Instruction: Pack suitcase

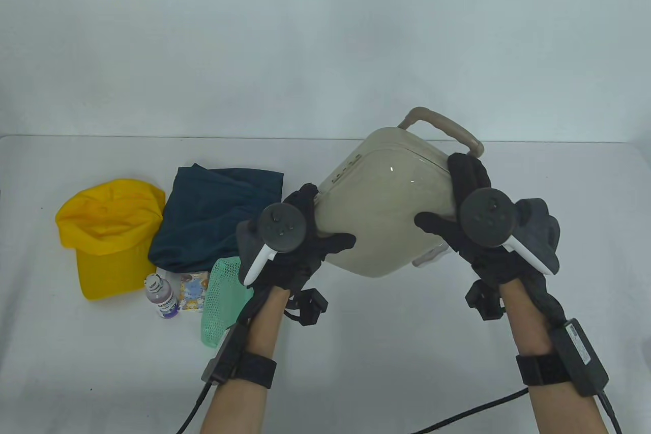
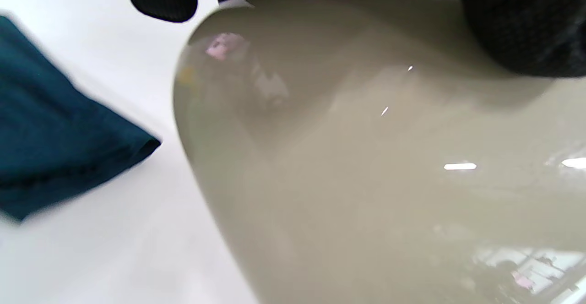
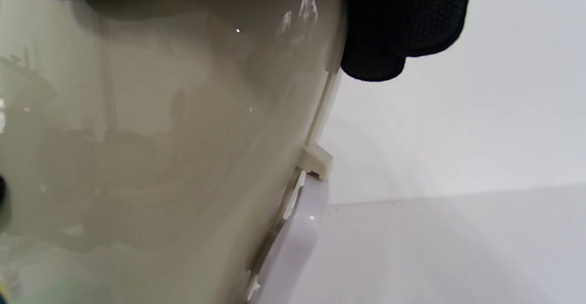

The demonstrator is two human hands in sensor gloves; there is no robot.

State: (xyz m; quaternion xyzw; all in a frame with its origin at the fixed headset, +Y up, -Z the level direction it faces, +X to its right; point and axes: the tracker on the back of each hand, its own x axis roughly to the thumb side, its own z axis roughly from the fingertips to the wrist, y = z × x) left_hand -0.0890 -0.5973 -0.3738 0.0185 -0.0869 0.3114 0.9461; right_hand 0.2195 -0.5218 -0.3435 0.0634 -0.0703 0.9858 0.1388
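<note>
Both hands hold a small beige suitcase (image 1: 386, 205) with a hard, shiny shell, tilted over the right half of the white table (image 1: 407, 352); whether any corner touches the table I cannot tell. The left hand (image 1: 295, 240) grips its left side, fingers curled around the edge and thumb on the front face, and the right hand (image 1: 473, 220) grips the right side near the tan handle (image 1: 447, 129) in the same manner. The table view alone shows the things lying at the left: a yellow cap (image 1: 109, 235), a folded dark blue-green cloth (image 1: 213, 215), a small bottle (image 1: 161, 296) with purple liquid, a little printed packet (image 1: 194, 292) and a green mesh pouch (image 1: 221, 301) partly under the left wrist. The left wrist view shows only a corner of the cloth and the smooth shell under the gloved fingers (image 2: 517, 24). The right wrist view gives something the others do not (a small plastic latch (image 3: 316, 161) on the seam of the suitcase). The label on the bottle is too small to read, and the raised marks on the suitcase lid also.
</note>
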